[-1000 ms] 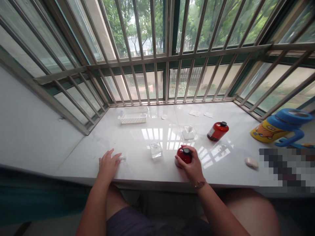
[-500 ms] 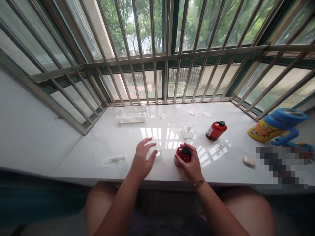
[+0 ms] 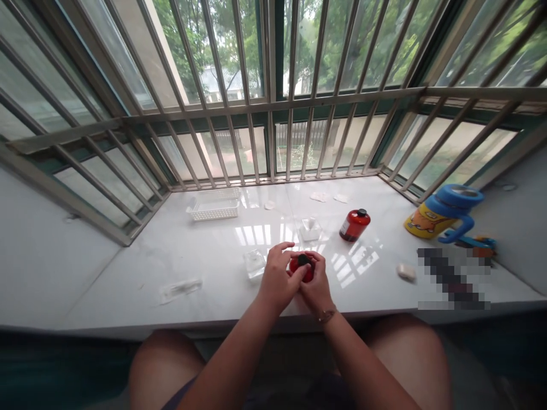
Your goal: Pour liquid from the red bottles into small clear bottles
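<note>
A red bottle (image 3: 294,266) with a black cap (image 3: 303,259) stands near the front of the white counter, partly hidden by both hands. My right hand (image 3: 317,282) wraps around its right side. From the left, my left hand (image 3: 281,276) closes over the bottle, its thumb at the cap and its index finger stretched out above. Just left of that hand sits a clear glass container (image 3: 254,265). Behind the hands is a second clear glass piece (image 3: 310,229), with something pointed in its middle. A second red bottle (image 3: 355,225) with a black cap and pale label stands to the right.
A white perforated basket (image 3: 213,212) lies at the back left, by the window bars. A clear plastic packet (image 3: 181,290) rests at front left. On the right are a beige rounded block (image 3: 405,272), a blue-and-yellow jug (image 3: 440,216) and a blurred-out patch.
My left hand has moved right, from beside the clear container onto the red bottle. My right hand still holds the bottle. The whole view has shifted a little to the right.
</note>
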A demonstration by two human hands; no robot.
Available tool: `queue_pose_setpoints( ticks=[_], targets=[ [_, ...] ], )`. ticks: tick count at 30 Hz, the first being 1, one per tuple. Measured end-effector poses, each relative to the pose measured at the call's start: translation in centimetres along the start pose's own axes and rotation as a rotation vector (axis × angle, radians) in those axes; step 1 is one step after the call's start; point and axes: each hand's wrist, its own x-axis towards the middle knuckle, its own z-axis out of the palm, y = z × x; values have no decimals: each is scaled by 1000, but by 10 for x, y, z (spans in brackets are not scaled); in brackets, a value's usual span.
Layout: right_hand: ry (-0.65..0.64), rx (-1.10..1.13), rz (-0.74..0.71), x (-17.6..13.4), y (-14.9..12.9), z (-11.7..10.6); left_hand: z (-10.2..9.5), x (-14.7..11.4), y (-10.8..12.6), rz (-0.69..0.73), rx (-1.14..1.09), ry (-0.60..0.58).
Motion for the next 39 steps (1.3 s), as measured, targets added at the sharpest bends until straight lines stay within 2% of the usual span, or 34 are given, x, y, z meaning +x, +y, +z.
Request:
queue_pose_setpoints(
  ticks=[3,6,10,14,17,20,23,25,28,31,35,37,39],
  targets=[
    [-17,-21,-8,0,0,-1,-6,-1,5,26,-20,85],
    [-63,-67,-34,0,-1,-4,-17,-7,5,13,-40,117],
    [-94,-190,-88,2,-2,-10,-33,-27,3,-159,-241,87],
    [-88,-331,-276,-4,-16,-21,-40,-58,6,-431,-576,31],
    [-94,-410,-520,-18,-39,-29,-41,-78,11,-589,-766,19],
    [-237,-465,-792,-34,-61,-30,-40,-89,18,-706,-994,-24],
    [-392,-460,-845,-47,-73,-27,-36,-93,25,-729,-1171,-158],
    [-393,-443,-800,-52,-76,-28,-33,-93,27,-701,-1193,-238],
    [-356,-457,-758,-52,-77,-36,-31,-94,23,-647,-1085,-309],
    [-263,-545,-712,-41,-71,-54,-34,-94,11,-588,-819,-310],
    [-72,-862,-545,-11,-39,-91,-47,-92,-11,-473,-339,-135],
    [-96,-1052,-398,6,-13,-114,-56,-89,-22,-386,-131,-55],
    [-128,-1173,-238,20,12,-135,-63,-86,-32,-337,-24,-10]
  ],
)
